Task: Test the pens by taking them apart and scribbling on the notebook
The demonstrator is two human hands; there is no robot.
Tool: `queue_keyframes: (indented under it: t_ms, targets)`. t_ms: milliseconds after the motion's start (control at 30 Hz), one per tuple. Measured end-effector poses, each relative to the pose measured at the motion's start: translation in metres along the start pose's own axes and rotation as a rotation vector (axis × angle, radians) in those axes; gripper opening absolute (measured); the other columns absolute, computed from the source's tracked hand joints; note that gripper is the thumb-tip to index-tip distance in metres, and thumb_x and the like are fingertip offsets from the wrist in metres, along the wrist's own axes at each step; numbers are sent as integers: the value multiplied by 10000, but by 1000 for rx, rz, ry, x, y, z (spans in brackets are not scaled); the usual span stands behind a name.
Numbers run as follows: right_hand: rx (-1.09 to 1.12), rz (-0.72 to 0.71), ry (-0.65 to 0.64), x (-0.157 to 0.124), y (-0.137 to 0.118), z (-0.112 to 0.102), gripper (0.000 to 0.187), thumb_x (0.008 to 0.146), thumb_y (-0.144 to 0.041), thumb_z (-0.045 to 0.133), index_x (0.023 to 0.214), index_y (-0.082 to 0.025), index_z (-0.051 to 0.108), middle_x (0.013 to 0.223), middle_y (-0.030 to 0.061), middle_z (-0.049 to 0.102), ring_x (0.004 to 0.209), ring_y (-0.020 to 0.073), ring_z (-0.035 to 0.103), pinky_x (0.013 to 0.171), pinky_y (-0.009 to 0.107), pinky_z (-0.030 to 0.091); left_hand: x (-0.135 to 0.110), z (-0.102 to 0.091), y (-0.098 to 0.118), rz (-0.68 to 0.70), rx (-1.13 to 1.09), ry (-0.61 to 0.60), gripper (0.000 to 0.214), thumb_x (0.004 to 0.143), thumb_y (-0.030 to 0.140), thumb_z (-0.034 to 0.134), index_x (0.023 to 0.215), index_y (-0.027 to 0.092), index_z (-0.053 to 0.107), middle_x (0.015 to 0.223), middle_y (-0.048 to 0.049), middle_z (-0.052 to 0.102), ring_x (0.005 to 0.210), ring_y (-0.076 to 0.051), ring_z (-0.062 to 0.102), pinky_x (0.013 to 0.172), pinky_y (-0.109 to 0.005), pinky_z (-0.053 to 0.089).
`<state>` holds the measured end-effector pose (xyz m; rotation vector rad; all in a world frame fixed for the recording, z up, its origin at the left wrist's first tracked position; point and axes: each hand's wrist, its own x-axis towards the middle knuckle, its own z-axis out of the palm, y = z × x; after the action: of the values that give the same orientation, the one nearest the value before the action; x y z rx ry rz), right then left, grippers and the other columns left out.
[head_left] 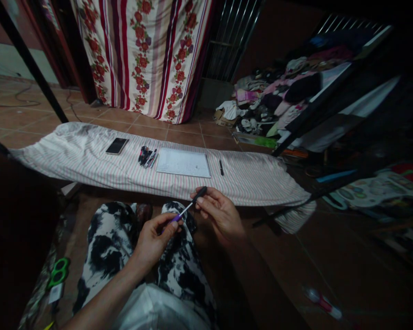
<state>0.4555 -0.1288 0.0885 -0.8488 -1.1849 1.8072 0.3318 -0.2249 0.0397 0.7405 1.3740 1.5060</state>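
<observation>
Above my knees, my left hand (158,234) pinches the purple part (175,218) of a slim pen. A thin whitish rod (186,209) runs from it up to the pen's black part (200,194). That black end is between the thumb and fingers of my right hand (220,211). I cannot tell whether the two parts are separate or joined. Beyond my hands, a spiral notebook (183,162) lies open on a striped cloth (251,181). Beside the notebook on the right is a black pen (221,167); on its left is a bunch of pens (147,157).
A phone (117,146) lies on the cloth at the left. Green-handled scissors (58,272) are low on the left. Dark poles (41,68) rise at both sides. A floral curtain (144,59) hangs behind, with piled clothes (271,101) on the right. A bottle (321,302) lies on the floor.
</observation>
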Motion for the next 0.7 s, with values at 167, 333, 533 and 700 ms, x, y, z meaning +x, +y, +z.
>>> queue_keyframes:
  t_ms: [167, 333, 533, 700]
  targets:
    - [-71, -14, -49, 0, 0, -3, 249, 618, -251, 733, 835, -178, 636, 848, 48, 678, 602, 95, 534, 464, 181, 344, 1, -1, -3, 19, 11, -22, 259, 689, 319, 660, 890, 157, 683, 801, -59, 718, 702, -159, 634, 673, -243, 477]
    - [-107, -36, -60, -1, 2, -2, 242, 618, -255, 729, 827, -178, 634, 825, 42, 673, 625, 108, 545, 469, 185, 347, 0, 0, -1, 17, 4, -29, 248, 689, 325, 660, 873, 161, 686, 790, -52, 714, 713, -160, 632, 681, -237, 473]
    - [-128, -30, -123, 1, 8, -4, 233, 643, -260, 711, 848, -189, 626, 838, 28, 661, 631, 101, 537, 485, 190, 345, 2, 0, -1, 48, 43, -44, 259, 698, 328, 650, 886, 153, 686, 803, -55, 711, 709, -158, 625, 672, -236, 471]
    - [-152, -40, -133, 2, 12, -6, 251, 654, -282, 702, 874, -196, 616, 850, 27, 662, 634, 103, 540, 488, 192, 351, 1, 2, 0, 63, 21, -45, 246, 696, 331, 653, 863, 154, 688, 796, -46, 706, 701, -148, 620, 676, -229, 473]
